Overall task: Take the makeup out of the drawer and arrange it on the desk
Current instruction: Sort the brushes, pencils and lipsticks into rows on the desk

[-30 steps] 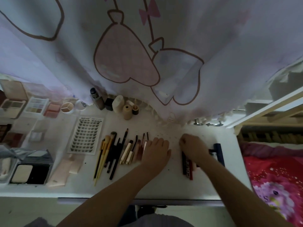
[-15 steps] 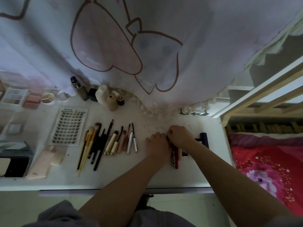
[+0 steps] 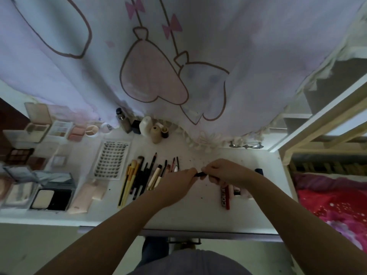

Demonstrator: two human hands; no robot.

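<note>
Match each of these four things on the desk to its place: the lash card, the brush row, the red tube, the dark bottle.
Things:
1. lash card
2. brush row
3. red tube
4. dark bottle

Places:
A. at the back of the desk, against the curtain
B. below the right hand
C. just left of the left hand
D. between the palettes and the brushes

Pairs: 1-D, 2-C, 3-B, 4-A
</note>
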